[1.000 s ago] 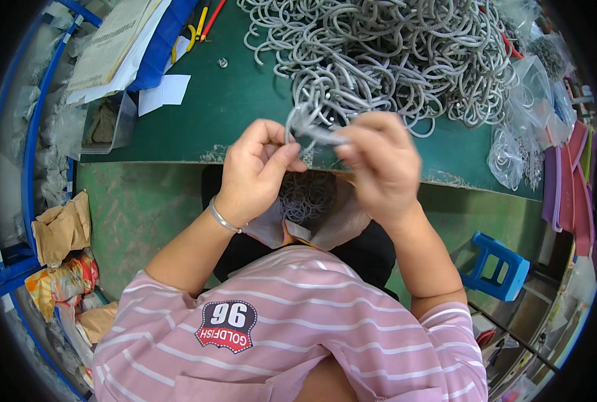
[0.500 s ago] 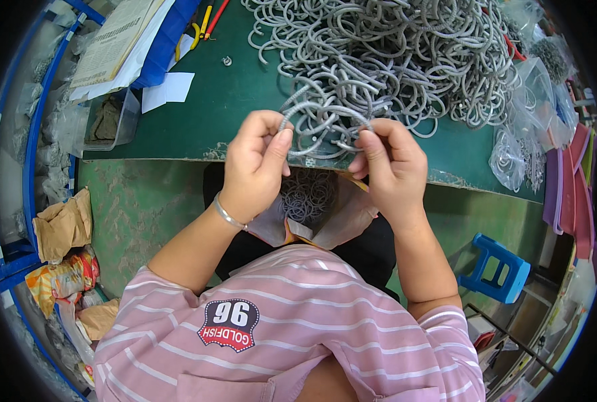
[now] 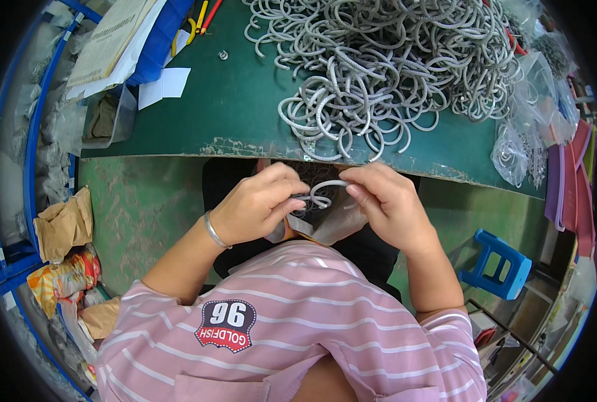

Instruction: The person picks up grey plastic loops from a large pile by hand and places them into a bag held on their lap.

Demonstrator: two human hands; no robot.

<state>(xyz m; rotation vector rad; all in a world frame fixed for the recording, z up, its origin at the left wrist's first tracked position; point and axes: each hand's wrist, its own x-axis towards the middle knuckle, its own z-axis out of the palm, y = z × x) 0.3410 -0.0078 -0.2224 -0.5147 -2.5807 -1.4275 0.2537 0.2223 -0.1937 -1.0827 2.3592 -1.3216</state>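
Note:
Over an open bag in my lap, both my hands are at curved grey coil-spring pieces. My right hand is closed, its thumb and fingers pinching the end of a grey spring ring that arches to the left. My left hand, slightly blurred and wearing a silver bracelet, has its fingers closed on grey spring at the other side; the fingers partly hide what they grip. More grey rings lie within the bag below. On the table, a large heap of similar rings reaches the near edge.
The green table ends just beyond my hands. Papers, a blue box, a clear tub and pliers stand at left. Plastic bags lie at right. A blue stool stands on the floor; paper sacks are at left.
Both hands have come down and toward me, from the table edge to above the bag. They have drawn closer together, and the spring held between them has dropped with them.

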